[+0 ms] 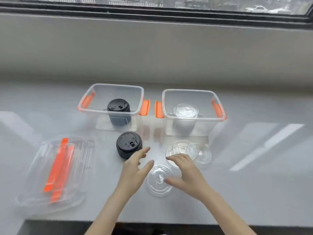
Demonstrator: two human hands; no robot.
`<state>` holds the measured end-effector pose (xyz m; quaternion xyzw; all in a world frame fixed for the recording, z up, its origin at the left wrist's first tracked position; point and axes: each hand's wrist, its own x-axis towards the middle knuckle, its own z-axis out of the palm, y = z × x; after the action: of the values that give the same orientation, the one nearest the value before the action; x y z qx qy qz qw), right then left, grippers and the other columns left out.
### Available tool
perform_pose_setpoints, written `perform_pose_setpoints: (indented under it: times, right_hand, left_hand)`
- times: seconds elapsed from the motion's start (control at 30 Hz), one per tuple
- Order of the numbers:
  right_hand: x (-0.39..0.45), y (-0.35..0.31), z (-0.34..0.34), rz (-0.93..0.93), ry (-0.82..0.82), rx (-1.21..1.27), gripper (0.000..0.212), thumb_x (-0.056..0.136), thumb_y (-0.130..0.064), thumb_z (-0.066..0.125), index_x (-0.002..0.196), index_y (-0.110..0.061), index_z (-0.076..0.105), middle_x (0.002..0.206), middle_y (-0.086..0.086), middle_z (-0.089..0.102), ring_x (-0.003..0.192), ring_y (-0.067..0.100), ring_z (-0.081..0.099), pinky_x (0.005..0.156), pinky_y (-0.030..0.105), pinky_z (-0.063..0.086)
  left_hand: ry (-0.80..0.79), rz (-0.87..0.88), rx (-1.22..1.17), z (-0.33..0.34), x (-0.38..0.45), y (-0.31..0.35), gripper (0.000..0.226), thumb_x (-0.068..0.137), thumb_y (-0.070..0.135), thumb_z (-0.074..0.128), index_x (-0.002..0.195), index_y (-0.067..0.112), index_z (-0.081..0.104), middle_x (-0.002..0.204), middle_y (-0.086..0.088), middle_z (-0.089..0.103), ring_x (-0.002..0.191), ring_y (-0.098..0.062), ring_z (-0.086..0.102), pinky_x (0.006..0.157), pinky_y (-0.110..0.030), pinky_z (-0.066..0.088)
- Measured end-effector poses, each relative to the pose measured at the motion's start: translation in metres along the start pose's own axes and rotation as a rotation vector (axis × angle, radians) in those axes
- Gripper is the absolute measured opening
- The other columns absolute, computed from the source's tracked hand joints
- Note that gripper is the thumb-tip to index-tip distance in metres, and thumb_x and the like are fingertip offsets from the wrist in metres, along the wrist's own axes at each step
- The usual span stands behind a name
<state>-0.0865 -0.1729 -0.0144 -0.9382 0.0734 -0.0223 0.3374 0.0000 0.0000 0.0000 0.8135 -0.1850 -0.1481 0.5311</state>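
Two clear bins with orange clips stand side by side on the grey counter. The left bin (84, 106) holds a stack of black cup lids (118, 106); the right bin (218, 99) holds a stack of clear lids (185, 110). In front of the left bin stands another stack of black lids (128, 144). Several clear lids (194, 150) lie loose in front of the right bin, and one clear lid (156, 182) lies nearer me. My left hand (135, 168) hovers with fingers spread just right of the front black stack. My right hand (184, 172) hovers with spread fingers over the loose clear lids.
Two clear bin covers with orange strips (57, 168) lie stacked at the left of the counter. The counter's front edge (50, 221) runs close below them. A grey wall and a window ledge (152, 16) rise behind the bins.
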Motion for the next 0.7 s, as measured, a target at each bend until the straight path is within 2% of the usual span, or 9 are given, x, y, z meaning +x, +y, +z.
perform_pose_setpoints:
  times: [0.1,0.17,0.23,0.3,0.4,0.5,0.57,0.7]
  right_hand:
    - [0.001,0.004,0.018,-0.017,-0.097,-0.115,0.084,0.065,-0.057,0.065,0.136,-0.024,0.036,0.14,-0.008,0.041,0.137,0.015,0.02,0.113,0.027,0.018]
    - [0.003,0.004,0.029,-0.039,-0.142,-0.186,0.095,0.06,-0.061,0.064,0.14,-0.024,0.028,0.148,-0.004,0.032,0.141,0.018,0.011,0.114,0.031,0.013]
    - [0.004,0.006,0.037,-0.066,-0.174,-0.241,0.099,0.059,-0.059,0.065,0.141,-0.021,0.025,0.149,0.0,0.029,0.142,0.021,0.01,0.115,0.033,0.011]
    - [0.005,0.004,0.039,-0.091,-0.184,-0.263,0.097,0.06,-0.056,0.066,0.141,-0.018,0.027,0.145,0.001,0.035,0.139,0.021,0.017,0.115,0.032,0.014]
    - [0.006,0.0,0.033,-0.102,-0.081,-0.174,0.093,0.059,-0.056,0.069,0.136,-0.016,0.035,0.139,-0.001,0.043,0.133,0.02,0.028,0.114,0.033,0.022]
    - [0.011,-0.013,0.018,-0.095,0.083,-0.028,0.091,0.058,-0.057,0.071,0.133,-0.014,0.041,0.135,-0.001,0.048,0.129,0.017,0.033,0.111,0.029,0.026]
    - [0.014,-0.023,0.01,-0.106,0.147,0.041,0.09,0.058,-0.058,0.071,0.132,-0.014,0.042,0.134,-0.002,0.048,0.128,0.014,0.033,0.109,0.026,0.025]
    - [0.016,-0.035,0.002,-0.118,0.149,0.102,0.092,0.058,-0.052,0.075,0.135,-0.017,0.038,0.134,-0.005,0.046,0.13,0.014,0.031,0.107,0.028,0.03]
  left_hand:
    - [-0.043,-0.116,-0.056,0.007,-0.008,-0.011,0.039,0.083,0.02,0.061,0.12,0.03,0.054,0.119,0.013,0.058,0.103,0.007,0.053,0.085,-0.018,0.042]
    - [-0.042,-0.187,-0.118,0.01,-0.013,-0.017,0.036,0.084,0.019,0.059,0.119,0.029,0.054,0.12,0.009,0.059,0.103,0.005,0.054,0.083,-0.016,0.042]
    - [-0.033,-0.267,-0.195,0.011,-0.014,-0.02,0.035,0.086,0.018,0.057,0.12,0.025,0.055,0.121,0.003,0.059,0.102,0.0,0.055,0.084,-0.015,0.041]
    - [-0.033,-0.345,-0.268,0.009,-0.013,-0.022,0.034,0.087,0.018,0.054,0.121,0.022,0.054,0.122,0.0,0.058,0.106,-0.007,0.055,0.091,-0.023,0.04]
    - [-0.038,-0.465,-0.408,0.005,-0.009,-0.02,0.029,0.089,0.024,0.051,0.118,0.024,0.055,0.118,0.0,0.061,0.108,-0.015,0.057,0.094,-0.033,0.042]
    - [-0.082,-0.583,-0.774,0.003,0.002,-0.016,0.036,0.087,0.034,0.048,0.117,0.019,0.057,0.111,-0.004,0.062,0.101,-0.021,0.06,0.09,-0.036,0.045]
    - [-0.171,-0.642,-1.0,0.004,0.01,-0.012,0.045,0.079,0.045,0.051,0.115,0.019,0.058,0.111,-0.008,0.061,0.1,-0.027,0.059,0.085,-0.04,0.046]
    - [-0.416,-0.677,-1.225,0.011,0.023,-0.004,0.056,0.07,0.058,0.056,0.114,0.023,0.061,0.124,-0.011,0.061,0.108,-0.038,0.057,0.092,-0.052,0.043]
